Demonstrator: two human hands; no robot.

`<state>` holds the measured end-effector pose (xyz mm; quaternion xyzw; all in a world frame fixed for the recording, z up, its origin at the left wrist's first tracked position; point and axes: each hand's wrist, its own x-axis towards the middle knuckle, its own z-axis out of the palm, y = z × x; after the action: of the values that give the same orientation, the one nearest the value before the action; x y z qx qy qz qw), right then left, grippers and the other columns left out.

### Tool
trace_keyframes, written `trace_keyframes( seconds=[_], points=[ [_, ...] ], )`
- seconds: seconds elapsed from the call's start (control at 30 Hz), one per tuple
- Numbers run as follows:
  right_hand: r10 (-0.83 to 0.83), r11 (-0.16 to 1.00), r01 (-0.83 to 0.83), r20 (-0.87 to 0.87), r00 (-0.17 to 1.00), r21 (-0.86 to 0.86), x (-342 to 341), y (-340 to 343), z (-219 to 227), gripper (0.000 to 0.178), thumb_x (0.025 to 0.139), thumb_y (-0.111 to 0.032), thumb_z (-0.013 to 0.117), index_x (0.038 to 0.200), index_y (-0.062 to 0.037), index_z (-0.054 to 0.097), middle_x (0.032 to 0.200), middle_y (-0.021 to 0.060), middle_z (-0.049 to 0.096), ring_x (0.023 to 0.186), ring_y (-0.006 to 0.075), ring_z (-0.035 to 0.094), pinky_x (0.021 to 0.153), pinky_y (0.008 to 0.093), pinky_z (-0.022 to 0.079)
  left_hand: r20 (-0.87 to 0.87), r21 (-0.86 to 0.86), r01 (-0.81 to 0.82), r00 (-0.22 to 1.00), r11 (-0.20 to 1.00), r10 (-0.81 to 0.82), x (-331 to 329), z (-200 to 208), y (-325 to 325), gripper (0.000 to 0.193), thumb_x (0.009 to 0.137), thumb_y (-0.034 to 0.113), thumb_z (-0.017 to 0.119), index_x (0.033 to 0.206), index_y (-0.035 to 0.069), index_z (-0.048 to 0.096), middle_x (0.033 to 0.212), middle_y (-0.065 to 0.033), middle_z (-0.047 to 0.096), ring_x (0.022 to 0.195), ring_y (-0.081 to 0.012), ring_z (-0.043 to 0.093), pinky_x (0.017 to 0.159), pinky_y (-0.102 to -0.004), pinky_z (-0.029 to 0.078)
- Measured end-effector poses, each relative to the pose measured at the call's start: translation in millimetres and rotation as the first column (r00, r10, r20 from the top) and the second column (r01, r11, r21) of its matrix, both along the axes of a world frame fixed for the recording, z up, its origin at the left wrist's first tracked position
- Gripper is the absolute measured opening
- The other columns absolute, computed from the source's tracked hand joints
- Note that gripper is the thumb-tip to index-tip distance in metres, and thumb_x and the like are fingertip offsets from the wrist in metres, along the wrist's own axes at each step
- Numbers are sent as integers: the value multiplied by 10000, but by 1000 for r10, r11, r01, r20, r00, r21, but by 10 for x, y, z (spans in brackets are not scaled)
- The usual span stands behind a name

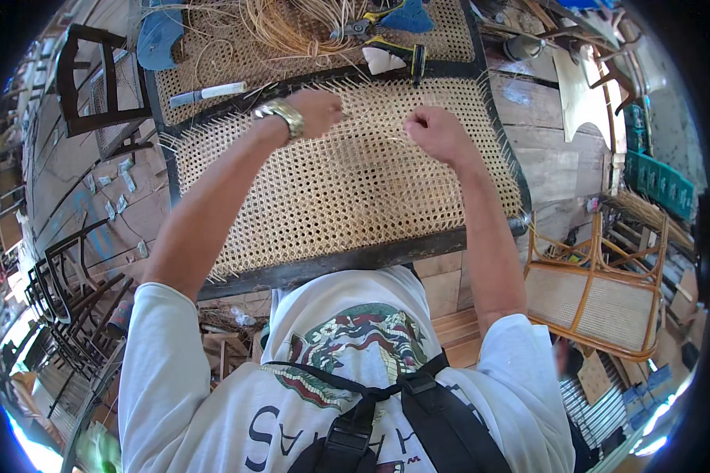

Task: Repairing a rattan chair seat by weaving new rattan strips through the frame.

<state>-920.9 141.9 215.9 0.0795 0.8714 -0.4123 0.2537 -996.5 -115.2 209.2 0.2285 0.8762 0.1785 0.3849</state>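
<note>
A woven cane panel (331, 197) with open holes stretches across a dark wooden frame (347, 258) in front of me. Loose strand ends stick out along its edges. Over the panel's far part, my left hand (314, 114) is closed, its fingers curled low over the weave. To its right, my right hand (440, 134) makes a fist just above the cane, thumb side up. Pale thin strands lie on the weave between the two hands. Whatever either hand grips is too fine or hidden to make out.
Beyond the panel lie a bundle of loose cane strands (304, 24), pliers (361, 27), a white-and-blue stick-like tool (207, 94) and a blue piece (160, 38). Dark chair frames (102, 79) stand at left. A cane-seated chair (592, 303) is at right on the plank floor.
</note>
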Motion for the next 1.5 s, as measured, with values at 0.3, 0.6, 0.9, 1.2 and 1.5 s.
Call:
trace_keyframes(
  seconds=[0.3, 0.6, 0.9, 1.2, 1.5],
  points=[
    [8, 989, 3, -74, 997, 150, 122, 11, -33, 232, 779, -246, 619, 820, -38, 713, 818, 166, 701, 763, 322, 679, 737, 400, 536, -12, -203, 222, 973, 954, -229, 184, 190, 534, 343, 936, 317, 531, 1037, 34, 696, 973, -195, 716, 891, -357, 698, 806, -461, 542],
    [18, 977, 0, -85, 996, 212, 125, -7, 21, 203, 793, -222, 612, 820, -47, 713, 857, 176, 702, 809, 340, 682, 753, 419, 536, -103, -367, 342, 909, 865, -403, 257, 470, 968, 233, 872, 150, 574, 975, 18, 734, 945, -201, 731, 877, -313, 732, 740, -429, 591],
    [97, 974, -65, -139, 986, 216, 202, -114, -205, 208, 839, -246, 606, 888, -84, 726, 916, 147, 715, 868, 331, 685, 793, 425, 541, 438, -60, -254, 862, 965, 254, 269, 53, 612, 360, 982, 291, 555, 828, 6, 712, 664, -103, 682, 517, -144, 601, 490, -309, 482],
    [155, 893, -163, 54, 986, 419, 114, -474, 212, 201, 846, -261, 662, 900, -76, 720, 923, 151, 720, 889, 312, 701, 788, 458, 523, 283, -67, 31, 959, 997, -11, 135, -26, 605, 497, 926, 544, 610, 766, 79, 676, 672, -46, 681, 581, -152, 631, 561, -352, 491],
    [449, 756, -321, -95, 888, 571, 198, -451, 20, 201, 899, -181, 601, 1066, -84, 656, 988, 100, 661, 959, 261, 645, 866, 419, 469, -419, -326, -161, 908, 932, 11, -900, 471, -1388, 476, 923, 525, 570, 939, 64, 687, 924, -154, 706, 852, -272, 688, 754, -425, 541]
  ],
)
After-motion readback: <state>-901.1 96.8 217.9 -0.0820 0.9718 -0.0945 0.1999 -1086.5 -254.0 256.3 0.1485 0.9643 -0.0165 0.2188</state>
